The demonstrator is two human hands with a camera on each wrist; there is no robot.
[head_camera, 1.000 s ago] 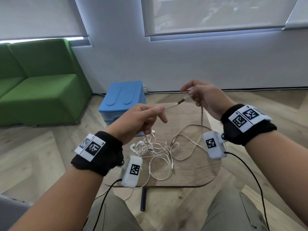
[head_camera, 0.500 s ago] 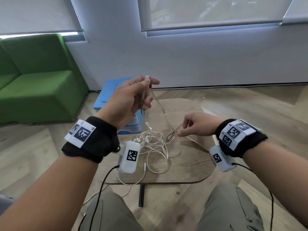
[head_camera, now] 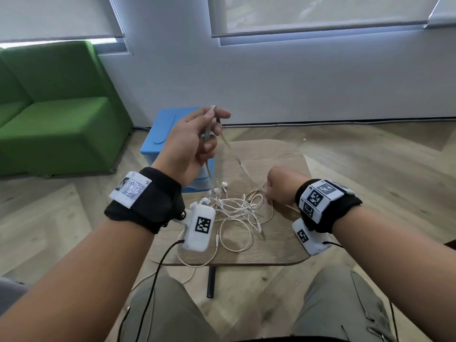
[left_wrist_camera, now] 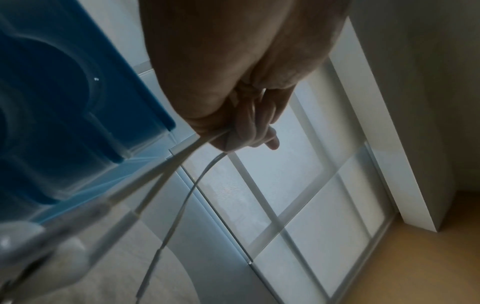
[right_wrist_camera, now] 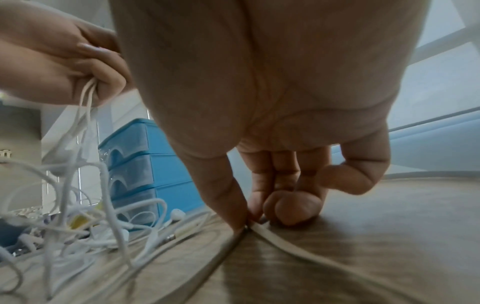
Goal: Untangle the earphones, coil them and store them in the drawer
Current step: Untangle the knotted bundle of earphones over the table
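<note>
Sprawling in a white tangle, the earphones lie mid-surface, one loop overhanging the near edge. The left hand pinches strands raised above the heap; the right hand pinches a cord flat on the wood. Blue drawers stand beyond the far-left edge, a green sofa farther left.

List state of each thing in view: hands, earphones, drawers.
left hand: raised, gripping earphone cables
right hand: low at the table, pinching one cable
earphones: tangled pile on the table, some strands lifted
drawers: all shut
</note>
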